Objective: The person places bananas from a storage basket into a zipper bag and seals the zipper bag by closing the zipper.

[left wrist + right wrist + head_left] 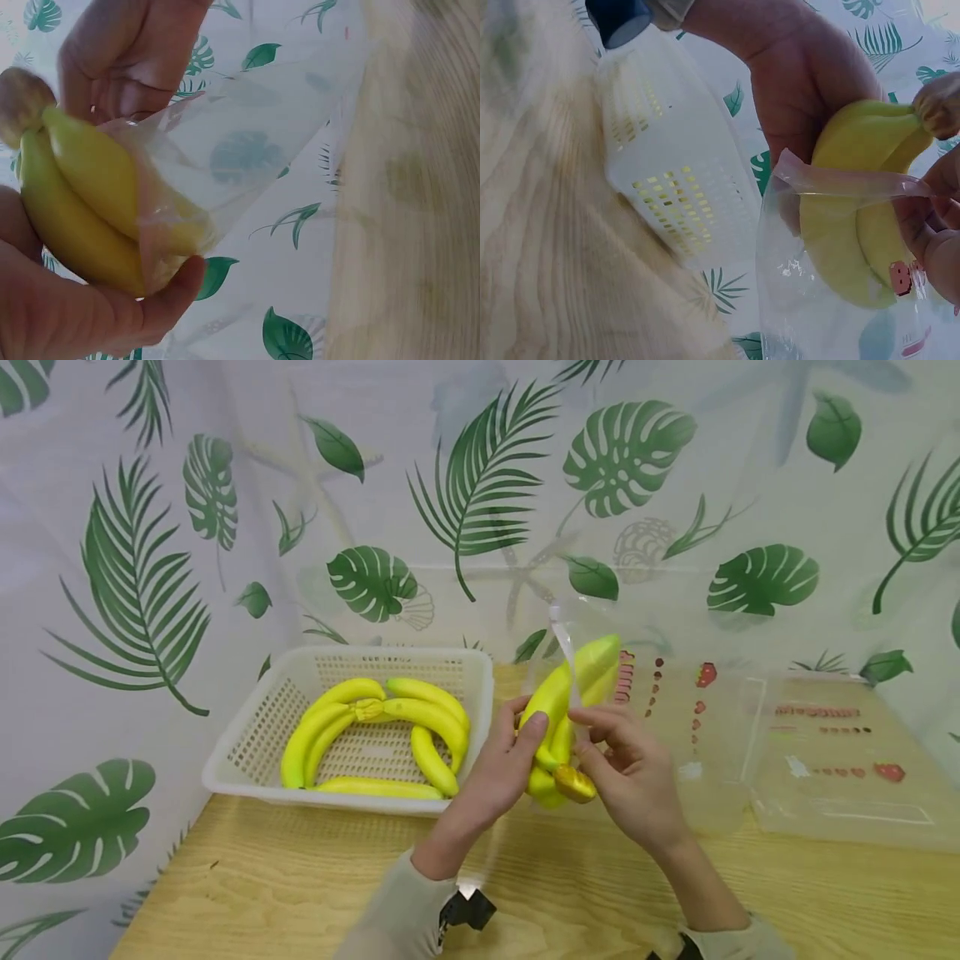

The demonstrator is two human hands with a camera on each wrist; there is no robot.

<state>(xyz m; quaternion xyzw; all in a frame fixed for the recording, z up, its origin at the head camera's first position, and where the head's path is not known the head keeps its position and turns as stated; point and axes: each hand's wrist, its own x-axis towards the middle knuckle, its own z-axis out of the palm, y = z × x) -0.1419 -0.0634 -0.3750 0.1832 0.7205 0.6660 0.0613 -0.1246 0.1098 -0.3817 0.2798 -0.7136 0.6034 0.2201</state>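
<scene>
My left hand (495, 768) grips a bunch of yellow bananas (551, 697), its thumb lying across the near side. The brown stem end points down toward me, and the other ends are inside a clear plastic bag (708, 727) printed with strawberries and hearts. My right hand (637, 777) pinches the rim of this bag beside the bunch. In the left wrist view the bag's film (247, 142) covers the far part of the bananas (82, 210). The right wrist view shows the bag's mouth (847, 182) stretched across the bunch (855, 142).
At the left stands a white perforated basket (251, 727) holding several more bananas (322, 727). Another clear printed bag (847, 793) lies flat on the wooden table (300, 877) at the right. A leaf-patterned sheet (465, 468) hangs behind.
</scene>
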